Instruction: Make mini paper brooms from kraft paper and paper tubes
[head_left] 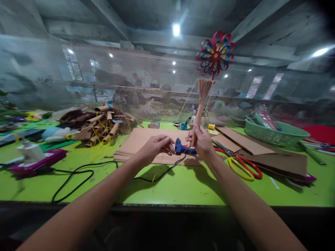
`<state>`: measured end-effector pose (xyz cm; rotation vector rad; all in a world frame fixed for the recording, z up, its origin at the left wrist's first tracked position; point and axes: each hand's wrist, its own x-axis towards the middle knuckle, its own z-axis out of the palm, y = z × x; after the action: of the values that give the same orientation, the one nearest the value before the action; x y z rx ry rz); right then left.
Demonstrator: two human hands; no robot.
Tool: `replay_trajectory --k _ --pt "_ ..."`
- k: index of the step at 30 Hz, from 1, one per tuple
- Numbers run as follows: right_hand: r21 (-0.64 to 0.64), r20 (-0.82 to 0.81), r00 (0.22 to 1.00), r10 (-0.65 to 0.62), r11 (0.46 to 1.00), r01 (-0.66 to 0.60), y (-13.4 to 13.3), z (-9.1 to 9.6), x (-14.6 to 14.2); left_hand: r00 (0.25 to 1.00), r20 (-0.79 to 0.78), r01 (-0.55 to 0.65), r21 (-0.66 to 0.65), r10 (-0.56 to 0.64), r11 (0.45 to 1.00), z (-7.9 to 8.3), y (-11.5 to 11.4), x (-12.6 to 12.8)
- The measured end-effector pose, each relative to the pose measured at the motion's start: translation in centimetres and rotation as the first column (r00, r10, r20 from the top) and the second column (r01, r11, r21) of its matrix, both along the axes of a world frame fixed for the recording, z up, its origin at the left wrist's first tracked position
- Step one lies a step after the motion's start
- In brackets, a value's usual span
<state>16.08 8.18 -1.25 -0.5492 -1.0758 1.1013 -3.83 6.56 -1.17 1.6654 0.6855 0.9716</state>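
My right hand [202,139] grips the rolled lower end of a pleated brown paper fan [204,91], held upright with its folds spread at the top. My left hand [160,144] is closed in a pinch to the left of it; whatever its fingertips hold is too small to make out. Between the hands a blue glue gun [179,147] lies on a stack of brown paper sheets [138,141]. Thin yellow thread hangs below my right hand. Red- and yellow-handled scissors [242,167] rest to the right.
Finished paper fans [104,122] with yellow thread are heaped at the left. Nearby sits a purple power strip [39,163], with a black cable [91,170] trailing across the green table [162,193]. Brown card [277,162] and a green basket [274,130] stand right.
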Motion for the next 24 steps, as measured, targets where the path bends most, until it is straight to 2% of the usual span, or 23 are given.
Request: replay_trajectory --k 3,10,14,17,19,21,22,24 --pt "-0.007 -0.031 0.999 0.020 1.000 -0.021 -0.3 -0.1 -0.7 0.979 -0.200 -0.023 0.130 0.049 0.991 -0.3 -0.4 1.2" --pt "-0.043 -0.087 0.989 0.119 0.992 -0.123 -1.7 0.0 -2.4 0.867 -0.472 0.026 0.361 0.159 0.932 -1.3 -1.6 3.4" --pt "-0.065 -0.094 0.971 0.219 0.972 -0.226 -2.4 0.3 -2.3 0.784 -0.576 0.033 0.413 0.233 0.910 -2.1 -1.7 4.3" --pt "-0.070 -0.094 0.965 0.245 0.965 -0.251 -2.5 0.6 -2.1 0.762 -0.603 0.046 0.413 0.236 0.910 -2.3 -2.0 4.5" --pt "-0.061 -0.088 0.962 0.257 0.963 -0.263 -2.5 0.7 -1.9 0.757 -0.622 0.093 0.407 0.201 0.909 -1.4 -2.4 3.8" --pt "-0.053 -0.064 0.957 0.284 0.956 -0.287 -2.6 0.7 -1.7 0.756 -0.631 0.144 0.417 0.172 0.898 0.2 -2.8 2.3" --pt "-0.056 -0.044 0.952 0.303 0.951 -0.305 -2.6 0.7 -1.7 0.764 -0.613 0.116 0.438 0.202 0.891 1.2 -2.9 1.3" --pt "-0.073 -0.003 0.935 0.354 0.933 -0.353 -2.8 0.7 -1.8 0.786 -0.482 -0.063 0.561 0.388 0.825 3.2 -2.6 -1.0"
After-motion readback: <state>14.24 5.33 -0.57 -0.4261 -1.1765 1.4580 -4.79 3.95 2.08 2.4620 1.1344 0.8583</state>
